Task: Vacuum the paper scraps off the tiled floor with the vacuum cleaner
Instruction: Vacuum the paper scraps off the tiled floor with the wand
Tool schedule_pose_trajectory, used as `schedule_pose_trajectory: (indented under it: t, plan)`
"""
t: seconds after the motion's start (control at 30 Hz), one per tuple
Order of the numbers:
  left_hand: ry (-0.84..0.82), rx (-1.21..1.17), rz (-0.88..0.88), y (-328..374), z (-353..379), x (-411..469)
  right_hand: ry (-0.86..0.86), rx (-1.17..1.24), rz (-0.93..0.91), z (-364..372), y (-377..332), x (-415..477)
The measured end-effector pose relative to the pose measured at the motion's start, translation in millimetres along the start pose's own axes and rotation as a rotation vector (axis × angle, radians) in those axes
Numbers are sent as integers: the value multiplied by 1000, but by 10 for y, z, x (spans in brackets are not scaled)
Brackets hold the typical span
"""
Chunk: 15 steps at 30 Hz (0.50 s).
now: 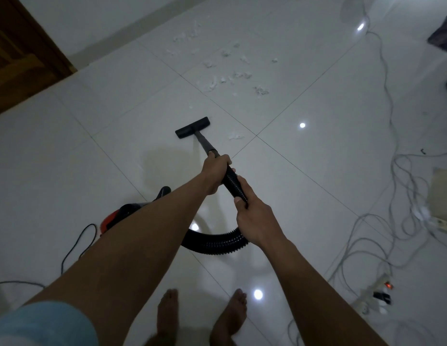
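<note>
My left hand (215,172) grips the vacuum's black wand where it meets the ribbed hose (217,242). My right hand (252,213) holds the hose just behind it. The flat black floor nozzle (192,127) rests on the white tiled floor (317,171). A small paper scrap (235,136) lies just right of the nozzle. Several more white paper scraps (227,78) are scattered farther ahead. The red and black vacuum body (122,214) sits on the floor to my left, partly hidden by my left forearm.
A wooden door (20,53) stands at the far left. Tangled grey cables (382,221) and power strips (374,293) cover the floor on the right. The vacuum's black cord (75,245) loops at the left. My bare feet (200,318) stand on the tiles below.
</note>
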State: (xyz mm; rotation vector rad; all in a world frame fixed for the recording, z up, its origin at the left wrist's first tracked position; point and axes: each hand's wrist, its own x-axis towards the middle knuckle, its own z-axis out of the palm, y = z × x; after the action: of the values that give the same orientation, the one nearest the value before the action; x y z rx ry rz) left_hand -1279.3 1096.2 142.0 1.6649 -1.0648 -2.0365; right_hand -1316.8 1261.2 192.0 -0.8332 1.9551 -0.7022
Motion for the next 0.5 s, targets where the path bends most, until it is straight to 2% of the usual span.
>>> schedule_pose_trajectory:
  t: [0.5]
  plan:
    - [-153,111,-19,-337,-310,-437,127,35,48,554,12,-698]
